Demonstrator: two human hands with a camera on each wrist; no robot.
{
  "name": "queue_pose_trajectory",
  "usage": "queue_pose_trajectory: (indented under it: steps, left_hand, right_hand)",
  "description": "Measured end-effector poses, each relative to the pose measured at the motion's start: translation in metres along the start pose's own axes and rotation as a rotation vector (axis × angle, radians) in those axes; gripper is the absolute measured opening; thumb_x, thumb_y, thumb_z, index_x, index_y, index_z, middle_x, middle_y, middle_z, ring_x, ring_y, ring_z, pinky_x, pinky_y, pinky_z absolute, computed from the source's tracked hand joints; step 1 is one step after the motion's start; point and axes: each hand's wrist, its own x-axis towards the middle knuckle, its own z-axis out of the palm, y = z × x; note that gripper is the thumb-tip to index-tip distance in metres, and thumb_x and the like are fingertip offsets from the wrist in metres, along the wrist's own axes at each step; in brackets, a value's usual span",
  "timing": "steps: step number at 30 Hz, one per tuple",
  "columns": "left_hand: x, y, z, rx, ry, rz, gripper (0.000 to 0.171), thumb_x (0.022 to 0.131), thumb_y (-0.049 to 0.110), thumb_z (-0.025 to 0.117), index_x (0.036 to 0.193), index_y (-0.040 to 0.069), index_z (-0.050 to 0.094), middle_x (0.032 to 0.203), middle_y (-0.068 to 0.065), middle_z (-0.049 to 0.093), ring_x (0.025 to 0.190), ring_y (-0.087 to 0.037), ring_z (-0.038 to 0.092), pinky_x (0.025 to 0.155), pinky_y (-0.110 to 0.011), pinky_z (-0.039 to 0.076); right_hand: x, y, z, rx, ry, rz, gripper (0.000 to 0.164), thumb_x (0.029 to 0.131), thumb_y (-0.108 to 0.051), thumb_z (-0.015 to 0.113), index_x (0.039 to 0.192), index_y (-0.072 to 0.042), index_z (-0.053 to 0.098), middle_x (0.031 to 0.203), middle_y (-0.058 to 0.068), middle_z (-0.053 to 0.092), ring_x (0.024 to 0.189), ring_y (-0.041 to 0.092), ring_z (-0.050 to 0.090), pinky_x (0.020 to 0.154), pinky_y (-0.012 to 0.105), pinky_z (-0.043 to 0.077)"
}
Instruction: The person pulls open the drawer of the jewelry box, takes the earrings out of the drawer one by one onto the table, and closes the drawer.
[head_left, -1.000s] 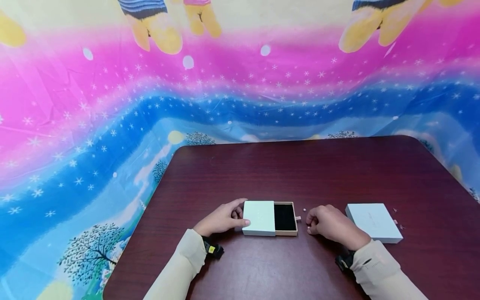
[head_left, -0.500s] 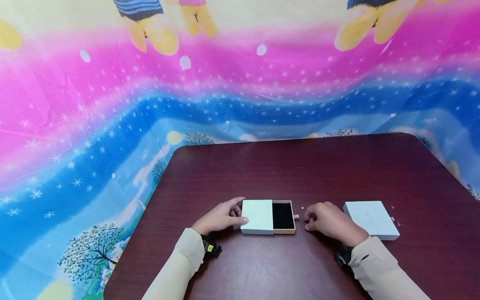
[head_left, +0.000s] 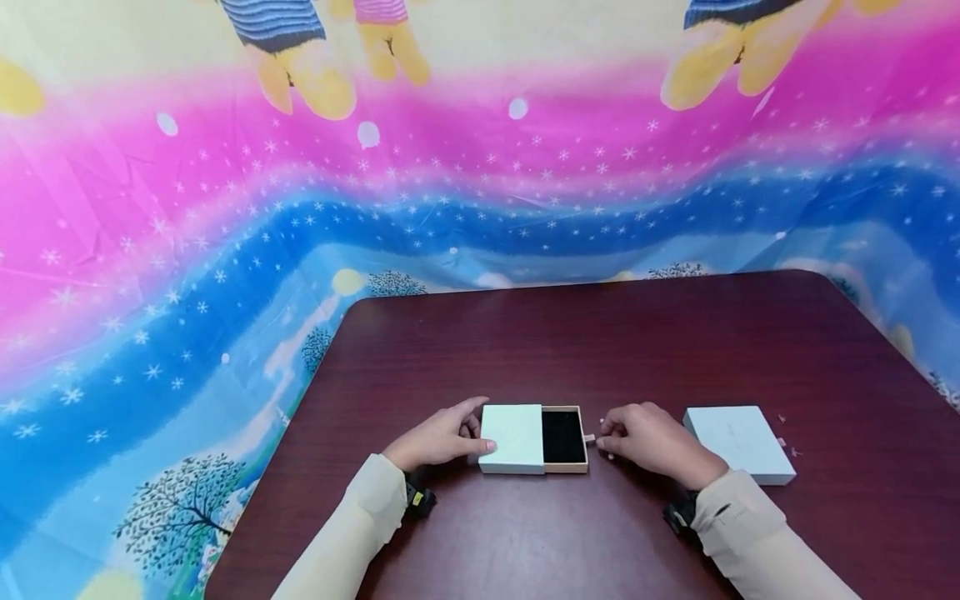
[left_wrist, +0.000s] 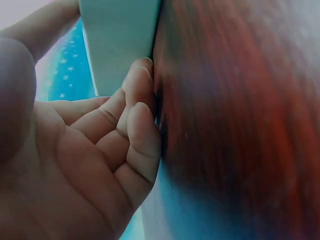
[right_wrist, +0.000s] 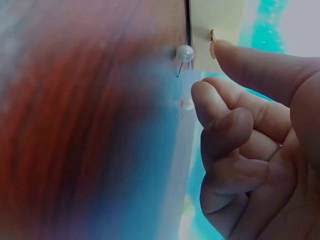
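A flat white drawer box (head_left: pixel 512 440) lies on the table with its drawer (head_left: pixel 562 435) partly pulled out to the right, showing a black lining. My left hand (head_left: pixel 442 437) grips the box's left end, thumb at the near corner and forefinger at the far one; the other fingers curl beside it. My right hand (head_left: pixel 656 442) is at the drawer's ribbon tab (right_wrist: pixel 213 40). Its thumb tip is right at the tab, apart from the loosely curled fingers. Two pearl-headed studs with thin posts, one larger pearl stud (right_wrist: pixel 185 53) and one smaller pearl stud (right_wrist: pixel 187 104), lie by these fingers.
A second white box (head_left: pixel 741 444) sits to the right, behind my right wrist. Several tiny clear pieces (head_left: pixel 795 452) lie at its right side. The dark red wooden table (head_left: pixel 525 350) has rounded corners, with a printed cloth (head_left: pixel 465 208) hanging behind it.
My right hand has moved left, up to the ribbon tab, and now partly covers the pearl stud beside it. My left hand keeps its grip, and the drawer is out as far as before.
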Motion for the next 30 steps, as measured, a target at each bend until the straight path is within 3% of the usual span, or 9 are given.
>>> queue_pose_trajectory:
  steps: [8, 13, 30]
  left_hand:
    - [-0.003, 0.001, 0.001, 0.031, -0.023, -0.013, 0.090, 0.084, 0.055, 0.070, 0.153, 0.012, 0.030, 0.085, 0.004, 0.064, 0.068, -0.012, 0.059, 0.070, -0.030, 0.050]
    - [-0.005, 0.001, 0.001, 0.040, -0.033, -0.006, 0.089, 0.085, 0.052, 0.071, 0.153, 0.011, 0.029, 0.082, 0.006, 0.065, 0.067, -0.011, 0.060, 0.069, -0.029, 0.050]
    - [-0.006, 0.006, 0.003, -0.027, -0.043, -0.025, 0.089, 0.088, 0.048, 0.069, 0.155, 0.010, 0.023, 0.071, 0.003, 0.068, 0.063, -0.017, 0.065, 0.066, -0.030, 0.050]
  right_hand:
    - [0.005, -0.003, 0.005, -0.006, 0.020, 0.006, 0.007, 0.093, -0.019, 0.068, 0.088, -0.016, 0.072, 0.072, -0.010, 0.059, 0.063, 0.007, 0.053, 0.061, 0.032, 0.046]
    - [0.009, -0.007, 0.007, -0.002, 0.012, 0.014, 0.004, 0.091, -0.018, 0.070, 0.092, -0.015, 0.073, 0.075, -0.009, 0.060, 0.064, 0.007, 0.053, 0.061, 0.031, 0.046]
    - [0.015, -0.009, 0.005, 0.023, 0.011, -0.083, 0.005, 0.090, -0.014, 0.070, 0.086, -0.013, 0.072, 0.072, -0.011, 0.060, 0.061, 0.005, 0.051, 0.060, 0.029, 0.046]
